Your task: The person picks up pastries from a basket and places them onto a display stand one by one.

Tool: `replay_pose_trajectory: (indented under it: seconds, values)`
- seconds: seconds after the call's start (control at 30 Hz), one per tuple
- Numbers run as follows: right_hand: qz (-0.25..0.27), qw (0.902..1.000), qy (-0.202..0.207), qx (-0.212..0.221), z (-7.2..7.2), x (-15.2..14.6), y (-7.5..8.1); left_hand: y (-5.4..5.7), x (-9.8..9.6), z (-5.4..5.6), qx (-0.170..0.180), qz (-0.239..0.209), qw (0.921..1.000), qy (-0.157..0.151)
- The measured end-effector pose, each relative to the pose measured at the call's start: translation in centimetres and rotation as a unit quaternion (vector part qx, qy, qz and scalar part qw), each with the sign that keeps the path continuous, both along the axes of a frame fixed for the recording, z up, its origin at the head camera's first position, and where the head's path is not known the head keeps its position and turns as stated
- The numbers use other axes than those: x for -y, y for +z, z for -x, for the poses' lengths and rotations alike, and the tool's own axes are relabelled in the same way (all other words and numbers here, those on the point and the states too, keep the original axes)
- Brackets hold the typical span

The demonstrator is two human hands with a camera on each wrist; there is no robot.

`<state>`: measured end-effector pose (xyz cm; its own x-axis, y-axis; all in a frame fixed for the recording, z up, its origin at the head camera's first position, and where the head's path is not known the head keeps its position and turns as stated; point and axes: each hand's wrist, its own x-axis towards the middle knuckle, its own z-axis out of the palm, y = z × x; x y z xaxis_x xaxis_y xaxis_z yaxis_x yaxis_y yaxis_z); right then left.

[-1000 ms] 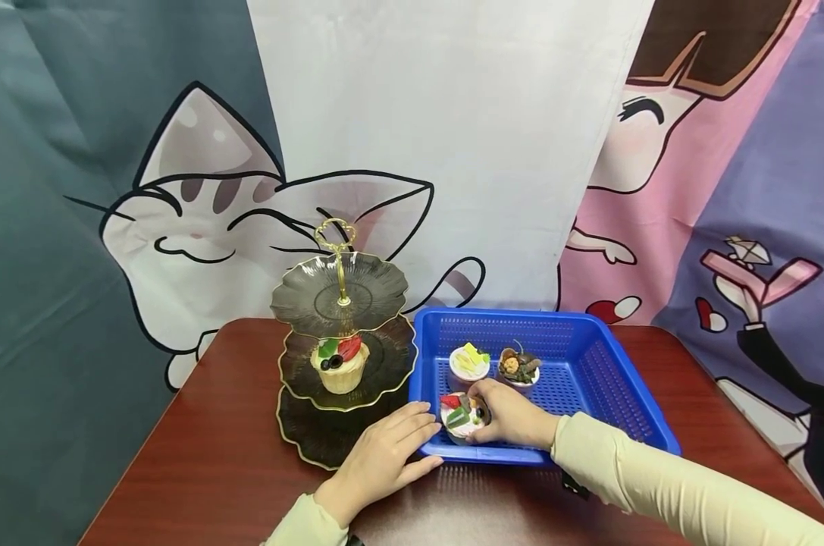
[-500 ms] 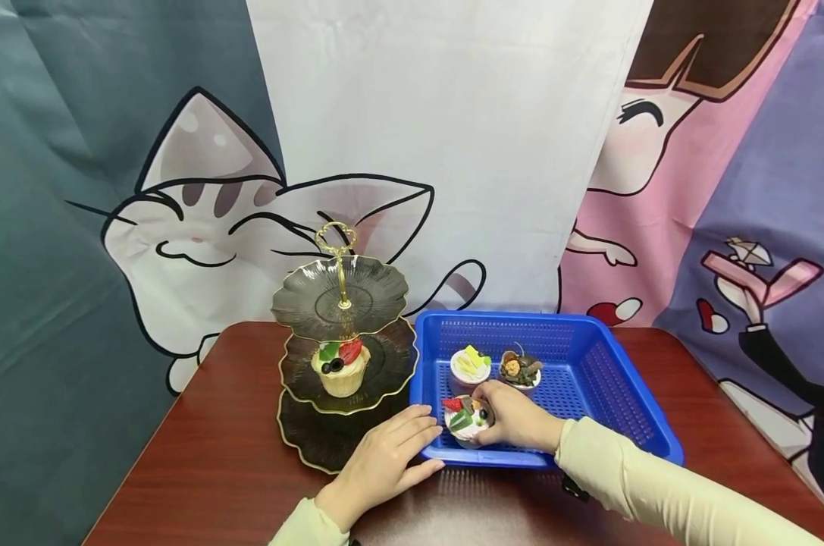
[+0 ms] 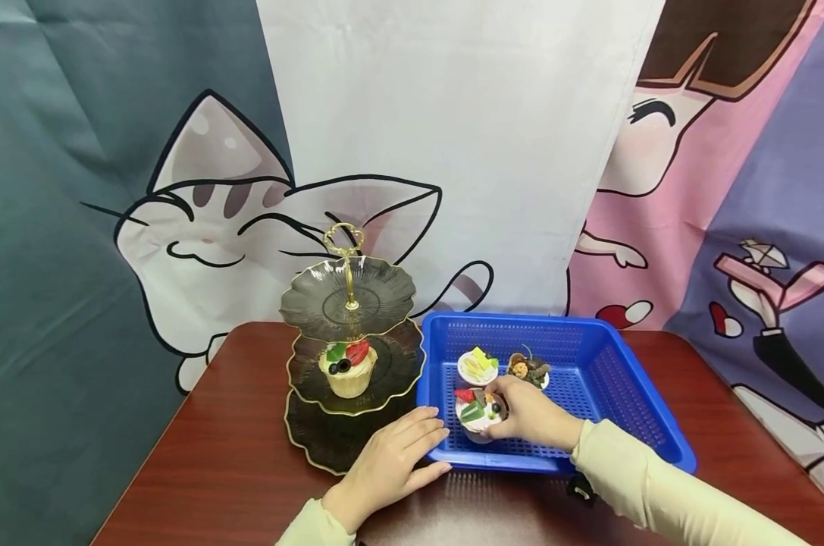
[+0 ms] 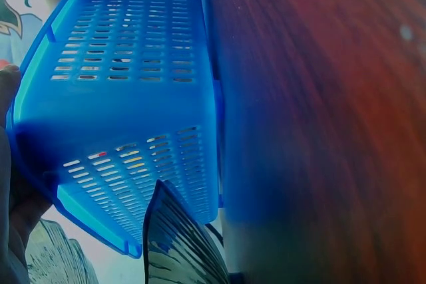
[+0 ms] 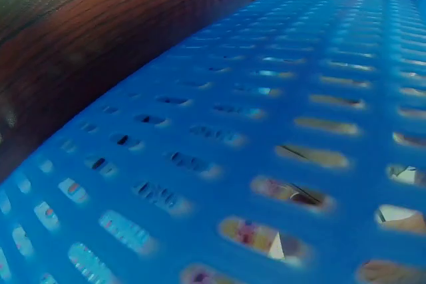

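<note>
In the head view my right hand (image 3: 534, 415) reaches into the blue plastic basket (image 3: 646, 387). Thumb and fingers grip a cupcake (image 3: 475, 415) topped with white cream, a red strawberry piece and a green slice. It stands near the basket's front left corner. Right behind it are a cupcake with yellow topping (image 3: 478, 367) and another with brown topping (image 3: 529, 369). My left hand (image 3: 391, 462) touches the basket's front left corner, fingers extended and thumb apart. In the left wrist view, part of the left hand (image 4: 8, 184) shows beside the basket's rim (image 4: 33, 184).
Left of the basket stands a three-tier black plate stand (image 3: 346, 296) with gold edges and a gold handle. One cupcake (image 3: 349, 373) with strawberry sits on its middle tier. All rest on a reddish-brown table (image 3: 207, 447), before a cartoon-printed cloth (image 3: 507, 136).
The head view has shifted slightly, so everything appears a little further right. My right hand and the gripped cupcake have moved slightly rightward within the basket. The left hand stays at the corner.
</note>
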<state>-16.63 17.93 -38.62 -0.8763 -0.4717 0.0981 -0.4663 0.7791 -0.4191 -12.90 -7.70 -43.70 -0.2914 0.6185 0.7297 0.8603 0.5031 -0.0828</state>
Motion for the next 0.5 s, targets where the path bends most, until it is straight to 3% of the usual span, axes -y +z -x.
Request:
replay_pose_trajectory:
  seconds: [0.5]
  values:
    - [0.004,0.9996,-0.002,0.026,-0.6,-0.1,2.5,0.2,0.0,0.2,-0.008,0.004,1.0,-0.004]
